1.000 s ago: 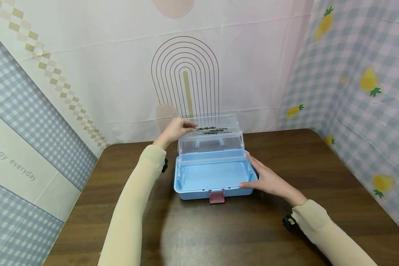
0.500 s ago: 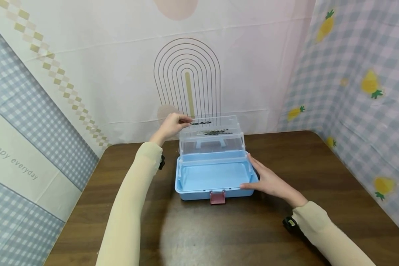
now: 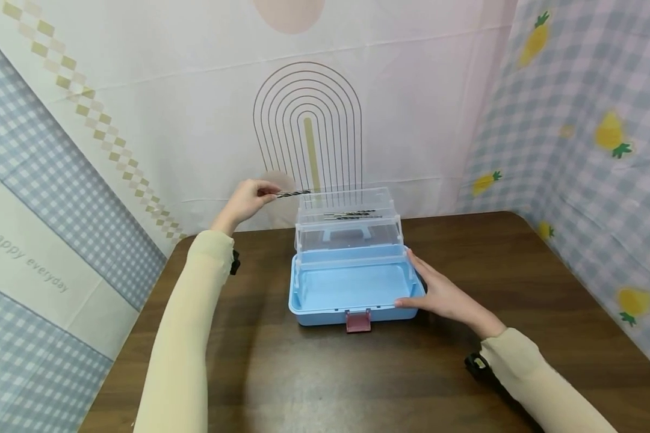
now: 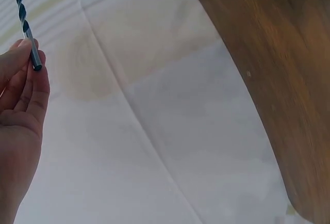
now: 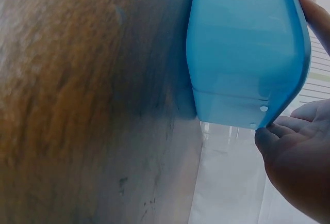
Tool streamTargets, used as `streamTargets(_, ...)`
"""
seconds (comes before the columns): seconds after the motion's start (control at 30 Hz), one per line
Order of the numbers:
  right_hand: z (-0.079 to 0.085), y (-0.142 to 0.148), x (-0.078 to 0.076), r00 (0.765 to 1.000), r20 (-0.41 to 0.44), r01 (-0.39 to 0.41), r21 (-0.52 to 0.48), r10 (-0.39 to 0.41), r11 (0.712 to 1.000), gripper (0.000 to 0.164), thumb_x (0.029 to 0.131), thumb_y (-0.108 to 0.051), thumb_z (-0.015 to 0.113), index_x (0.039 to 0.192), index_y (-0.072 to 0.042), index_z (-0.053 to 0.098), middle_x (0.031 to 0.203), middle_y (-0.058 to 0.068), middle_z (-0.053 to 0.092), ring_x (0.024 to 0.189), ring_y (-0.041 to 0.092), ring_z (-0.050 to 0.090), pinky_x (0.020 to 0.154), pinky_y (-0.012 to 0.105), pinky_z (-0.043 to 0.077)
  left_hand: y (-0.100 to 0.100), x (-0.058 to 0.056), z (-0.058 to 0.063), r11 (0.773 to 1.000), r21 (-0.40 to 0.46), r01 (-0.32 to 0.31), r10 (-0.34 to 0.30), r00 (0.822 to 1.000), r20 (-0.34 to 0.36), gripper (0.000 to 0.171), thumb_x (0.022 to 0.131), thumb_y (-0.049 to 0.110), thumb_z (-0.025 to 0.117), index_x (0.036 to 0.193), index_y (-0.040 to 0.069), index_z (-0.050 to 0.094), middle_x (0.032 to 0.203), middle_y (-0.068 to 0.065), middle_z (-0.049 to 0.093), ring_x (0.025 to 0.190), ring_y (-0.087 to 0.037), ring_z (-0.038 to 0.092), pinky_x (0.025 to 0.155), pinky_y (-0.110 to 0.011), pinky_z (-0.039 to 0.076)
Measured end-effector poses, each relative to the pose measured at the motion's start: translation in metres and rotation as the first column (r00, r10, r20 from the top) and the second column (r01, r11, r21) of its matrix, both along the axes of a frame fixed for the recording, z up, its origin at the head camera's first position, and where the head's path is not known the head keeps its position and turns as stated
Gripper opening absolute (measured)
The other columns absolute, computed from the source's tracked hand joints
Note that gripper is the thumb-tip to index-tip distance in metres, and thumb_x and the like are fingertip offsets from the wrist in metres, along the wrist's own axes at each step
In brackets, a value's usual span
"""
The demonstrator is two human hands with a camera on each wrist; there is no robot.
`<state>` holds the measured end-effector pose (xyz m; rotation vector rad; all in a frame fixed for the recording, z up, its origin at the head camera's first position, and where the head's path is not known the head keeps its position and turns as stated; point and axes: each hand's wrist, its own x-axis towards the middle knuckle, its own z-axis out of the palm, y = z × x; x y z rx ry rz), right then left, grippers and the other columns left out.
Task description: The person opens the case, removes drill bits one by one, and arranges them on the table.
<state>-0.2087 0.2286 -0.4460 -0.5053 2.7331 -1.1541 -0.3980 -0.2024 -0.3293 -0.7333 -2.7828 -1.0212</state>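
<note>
My left hand (image 3: 248,199) is raised left of the storage box and pinches a dark twist drill bit (image 3: 294,193). In the left wrist view the bit's smooth shank (image 4: 34,53) sits between thumb and fingers, its spiral end pointing up and away. The blue storage box (image 3: 352,287) stands with its lid up and its clear tray (image 3: 348,234) lifted over the back. Several more drill bits (image 3: 352,214) lie in the clear upper part. My right hand (image 3: 444,294) grips the box's right end, thumb on the front rim and fingers near the back corner.
A dark wooden table (image 3: 325,379) carries the box. A maroon latch (image 3: 358,321) hangs down at the box's front. Patterned cloth (image 3: 411,108) hangs behind the table and along both sides.
My left hand has taken a drill bit out from among the others and carried it up and left, off the box. The right hand has kept its hold on the box.
</note>
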Motion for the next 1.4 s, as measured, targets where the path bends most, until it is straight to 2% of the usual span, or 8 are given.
streamTargets(0.2,0.001,0.001,-0.001,1.000,0.001,0.001,0.001,-0.001,1.000,0.120,0.082,-0.055,0.079,0.163,-0.019,-0.001,0.167,0.021,0.006,0.148,0.048,0.019,0.109,0.069,0.029,-0.022,0.006,0.005,1.000,-0.002,-0.024,0.024,0.999,0.023,0.024,0.101,0.003,0.060,0.122,-0.005,0.068,0.121,-0.021,0.068,0.109,-0.034,0.063,0.091,-0.048,0.052)
streamTargets(0.43,0.000,0.001,-0.001,1.000,0.001,0.002,0.001,-0.002,1.000,0.120,0.082,-0.056,0.079,0.163,-0.022,-0.003,0.167,0.019,0.005,0.147,0.047,0.020,0.109,0.069,0.029,-0.034,0.008,0.000,0.998,-0.055,-0.042,0.044,0.999,0.031,0.024,0.101,0.002,0.060,0.121,-0.004,0.070,0.120,-0.021,0.069,0.110,-0.035,0.063,0.094,-0.049,0.051)
streamTargets(0.53,0.000,0.000,0.000,1.000,0.000,0.005,-0.005,-0.005,1.000,0.120,0.082,-0.055,0.079,0.163,-0.022,-0.002,0.167,0.019,0.005,0.147,0.047,0.020,0.109,0.069,0.029,-0.035,0.007,-0.006,0.996,-0.085,-0.035,0.039,0.998,0.050,0.024,0.101,0.002,0.059,0.121,-0.003,0.070,0.119,-0.021,0.069,0.111,-0.036,0.063,0.095,-0.050,0.051)
streamTargets(0.7,-0.001,-0.001,0.003,1.000,-0.010,-0.004,0.008,0.004,1.000,0.118,0.083,-0.055,0.079,0.163,-0.016,0.001,0.167,0.020,0.006,0.148,0.048,0.018,0.109,0.069,0.029,-0.040,0.006,-0.019,0.992,-0.110,-0.057,0.066,0.994,0.082,0.022,0.101,0.003,0.059,0.119,-0.001,0.072,0.120,-0.020,0.069,0.112,-0.035,0.063,0.096,-0.050,0.051)
streamTargets(1.0,0.001,0.001,0.003,1.000,-0.029,0.001,0.000,-0.001,1.000,0.118,0.082,-0.054,0.080,0.164,-0.017,0.002,0.167,0.018,0.007,0.148,0.047,0.019,0.108,0.069,0.031,-0.046,0.003,-0.040,0.986,-0.158,-0.055,0.068,0.995,0.078,0.021,0.100,0.004,0.061,0.116,0.000,0.073,0.117,-0.019,0.070,0.109,-0.035,0.064,0.095,-0.050,0.051)
streamTargets(1.27,0.000,0.002,0.003,1.000,-0.020,0.006,0.007,-0.006,1.000,0.118,0.083,-0.053,0.080,0.164,-0.017,0.002,0.167,0.020,0.008,0.147,0.049,0.020,0.107,0.071,0.030,-0.052,0.005,-0.064,0.987,-0.153,-0.039,0.054,0.994,0.096,0.020,0.099,0.001,0.061,0.113,-0.002,0.074,0.112,-0.020,0.071,0.103,-0.034,0.066,0.091,-0.048,0.052)
streamTargets(1.4,-0.001,0.001,0.002,1.000,-0.024,0.001,0.005,-0.001,1.000,0.117,0.083,-0.053,0.080,0.164,-0.017,0.003,0.167,0.020,0.008,0.147,0.048,0.020,0.108,0.071,0.030,-0.056,0.006,-0.072,0.989,-0.147,-0.023,0.038,0.994,0.102,0.019,0.098,-0.002,0.061,0.111,-0.004,0.074,0.110,-0.021,0.071,0.102,-0.035,0.066,0.090,-0.048,0.053)
